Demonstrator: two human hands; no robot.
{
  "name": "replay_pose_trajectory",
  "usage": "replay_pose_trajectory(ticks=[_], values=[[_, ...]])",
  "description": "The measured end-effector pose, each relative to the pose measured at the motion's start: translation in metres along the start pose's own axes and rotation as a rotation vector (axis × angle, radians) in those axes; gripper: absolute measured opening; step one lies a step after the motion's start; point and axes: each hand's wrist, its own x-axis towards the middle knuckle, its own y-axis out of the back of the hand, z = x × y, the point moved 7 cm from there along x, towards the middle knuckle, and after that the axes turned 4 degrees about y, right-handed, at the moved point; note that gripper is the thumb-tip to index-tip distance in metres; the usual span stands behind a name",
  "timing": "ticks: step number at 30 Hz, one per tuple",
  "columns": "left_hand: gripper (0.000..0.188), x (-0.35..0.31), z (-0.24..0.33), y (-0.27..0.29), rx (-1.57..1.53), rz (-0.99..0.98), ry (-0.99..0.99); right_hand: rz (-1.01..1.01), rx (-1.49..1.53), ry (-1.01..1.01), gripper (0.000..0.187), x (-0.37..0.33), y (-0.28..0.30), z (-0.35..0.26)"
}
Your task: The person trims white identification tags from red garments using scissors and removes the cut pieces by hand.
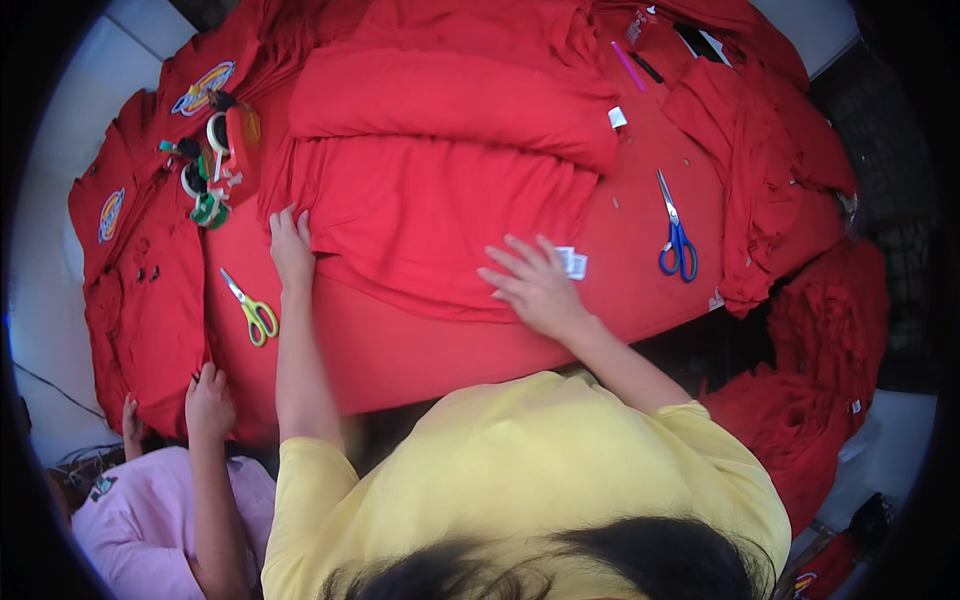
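Note:
A red garment [430,210] lies spread on the red-covered table in front of me, its lower edge toward me. At its left edge rests my left hand [291,250], fingers extended and slightly apart against the cloth. My right hand [540,290] lies on the lower right part, open with fingers spread. A white tag [572,263] shows just beside that hand. Across the far part of the garment sits a thick roll of bunched red cloth [450,97], with another white label [617,117] at its right end.
Yellow-handled scissors [257,316] lie left of my left hand; blue-handled scissors [677,245] are at the right. An orange holder [242,150] stands near tape rolls [205,190]. More red garments [750,170] are piled around. At lower left, a co-worker's hand [209,402] works on red cloth.

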Motion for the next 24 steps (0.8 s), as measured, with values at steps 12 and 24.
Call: replay_pose_trajectory(ticks=[12,24], values=[[0.017,-0.088,-0.015,0.085,-0.099,-0.177,0.152,-0.411,0.266,-0.401,0.004,-0.159,0.084,0.041],[0.026,-0.121,0.109,0.013,0.01,-0.119,-0.347,-0.055,0.373,-0.491,0.034,-0.114,0.111,0.033]])
